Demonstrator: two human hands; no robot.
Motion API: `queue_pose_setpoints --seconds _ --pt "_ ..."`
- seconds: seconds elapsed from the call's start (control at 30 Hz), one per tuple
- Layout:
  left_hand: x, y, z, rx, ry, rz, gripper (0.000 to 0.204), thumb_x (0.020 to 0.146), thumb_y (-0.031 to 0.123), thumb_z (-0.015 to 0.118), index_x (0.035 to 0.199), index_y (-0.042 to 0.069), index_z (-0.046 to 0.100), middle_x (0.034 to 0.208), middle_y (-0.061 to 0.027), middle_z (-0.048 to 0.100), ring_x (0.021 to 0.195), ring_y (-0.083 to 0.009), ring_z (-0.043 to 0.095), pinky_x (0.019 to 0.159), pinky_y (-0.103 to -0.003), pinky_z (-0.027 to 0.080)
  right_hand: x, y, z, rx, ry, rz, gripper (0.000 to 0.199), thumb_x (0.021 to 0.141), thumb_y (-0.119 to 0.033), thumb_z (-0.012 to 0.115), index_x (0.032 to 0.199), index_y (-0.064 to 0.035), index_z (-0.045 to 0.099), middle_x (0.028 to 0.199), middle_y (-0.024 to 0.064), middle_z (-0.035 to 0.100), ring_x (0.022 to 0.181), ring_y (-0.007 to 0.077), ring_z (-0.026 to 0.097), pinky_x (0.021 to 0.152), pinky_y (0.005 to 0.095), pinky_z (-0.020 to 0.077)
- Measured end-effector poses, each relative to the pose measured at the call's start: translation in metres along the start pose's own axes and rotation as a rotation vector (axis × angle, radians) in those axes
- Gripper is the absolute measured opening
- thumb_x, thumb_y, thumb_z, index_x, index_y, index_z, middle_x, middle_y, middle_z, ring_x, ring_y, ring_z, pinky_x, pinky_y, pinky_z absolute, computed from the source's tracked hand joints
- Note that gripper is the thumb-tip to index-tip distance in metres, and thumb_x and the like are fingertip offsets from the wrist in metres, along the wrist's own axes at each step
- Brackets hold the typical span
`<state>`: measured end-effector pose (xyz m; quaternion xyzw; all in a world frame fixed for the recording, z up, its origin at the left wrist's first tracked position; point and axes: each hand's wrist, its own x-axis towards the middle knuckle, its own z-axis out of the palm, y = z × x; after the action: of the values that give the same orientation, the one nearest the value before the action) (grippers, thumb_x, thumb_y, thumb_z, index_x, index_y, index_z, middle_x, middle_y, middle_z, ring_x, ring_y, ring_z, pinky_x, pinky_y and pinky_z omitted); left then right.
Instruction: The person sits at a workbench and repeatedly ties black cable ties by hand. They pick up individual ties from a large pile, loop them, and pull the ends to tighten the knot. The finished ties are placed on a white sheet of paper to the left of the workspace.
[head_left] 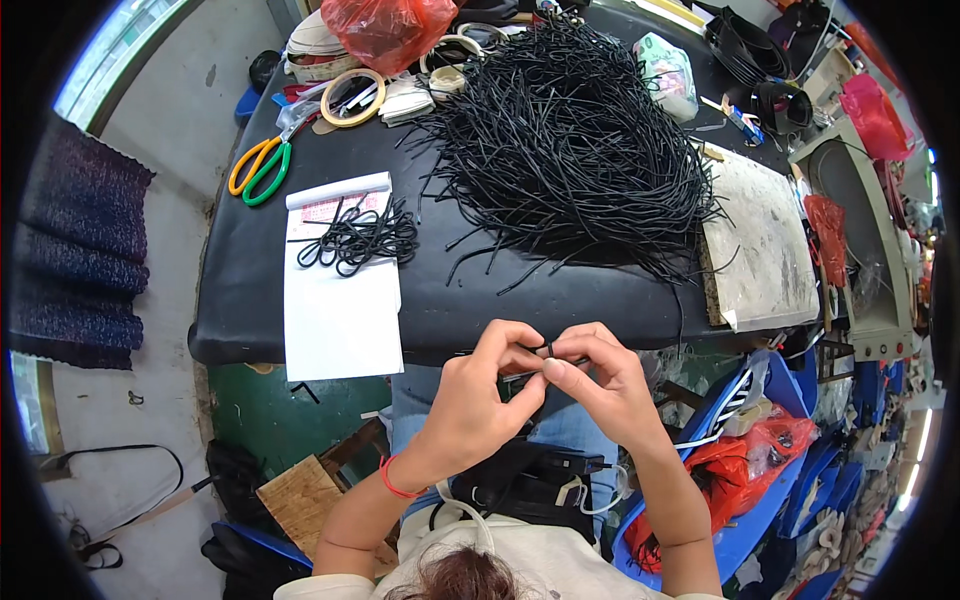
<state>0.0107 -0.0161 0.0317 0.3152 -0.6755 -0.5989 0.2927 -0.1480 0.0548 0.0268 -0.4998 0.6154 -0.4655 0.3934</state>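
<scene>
Just off the table's front edge, above my lap, both my hands meet with their fingers pinched together. My left hand (482, 395) and my right hand (605, 380) grip a thin black cord (546, 350) between thumbs and fingertips. Most of that cord is hidden behind the fingers. Beyond my hands a large tangled heap of black cords (590, 150) covers much of the table. A smaller bunch of looped black cords (362, 236) lies on a white paper pad (343, 325) to the left.
Scissors with orange and green handles (265, 172) and a tape roll (353, 98) lie at the back left of the black table (520, 315). A worn pale board (762, 240) sits on the right. Below it, a blue bin (640, 530) holds red plastic bags (735, 470).
</scene>
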Motion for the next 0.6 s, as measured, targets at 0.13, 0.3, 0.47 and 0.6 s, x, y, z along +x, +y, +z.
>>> queue_pose_setpoints --seconds 0.13,0.3,0.47,0.6 --pt "-0.001 0.006 -0.002 0.088 -0.13 0.011 0.037 0.077 0.002 0.06 0.11 -0.001 0.043 0.086 -0.0149 0.065 0.079 -0.0219 0.065 0.071 -0.029 0.049 0.001 -0.004 0.004 0.34 0.053 0.192 0.016 0.083 -0.015 0.065 0.093 -0.0023 0.063 0.083 0.0017 0.06 0.076 0.0068 0.052 0.061 0.0194 0.0386" --pt "-0.002 0.007 0.002 -0.005 -0.127 -0.03 0.044 0.078 0.0 0.06 0.117 -0.001 0.039 0.087 -0.0144 0.065 0.075 -0.0212 0.064 0.068 -0.029 0.049 0.002 -0.004 0.014 0.425 0.149 0.25 0.012 0.087 -0.014 0.061 0.084 -0.0019 0.059 0.071 -0.0038 0.055 0.064 0.0009 0.047 0.055 0.0158 0.0356" --pt "-0.005 0.013 0.005 -0.043 -0.121 -0.104 0.045 0.077 0.002 0.066 0.115 -0.001 0.043 0.088 -0.0114 0.066 0.081 -0.0139 0.062 0.075 -0.026 0.048 0.001 -0.001 0.015 0.233 0.247 0.148 0.016 0.087 -0.015 0.06 0.08 -0.0022 0.055 0.068 -0.0048 0.053 0.06 -0.0002 0.043 0.054 0.0158 0.0345" --pt "-0.004 0.001 -0.001 -0.124 -0.097 -0.126 0.035 0.079 0.003 0.064 0.11 -0.001 0.048 0.089 -0.0096 0.065 0.085 -0.0128 0.061 0.076 -0.025 0.048 -0.001 -0.003 0.011 0.433 0.284 0.168 0.02 0.091 -0.02 0.054 0.087 -0.0014 0.058 0.073 -0.0021 0.055 0.064 0.0016 0.046 0.058 0.0178 0.0383"
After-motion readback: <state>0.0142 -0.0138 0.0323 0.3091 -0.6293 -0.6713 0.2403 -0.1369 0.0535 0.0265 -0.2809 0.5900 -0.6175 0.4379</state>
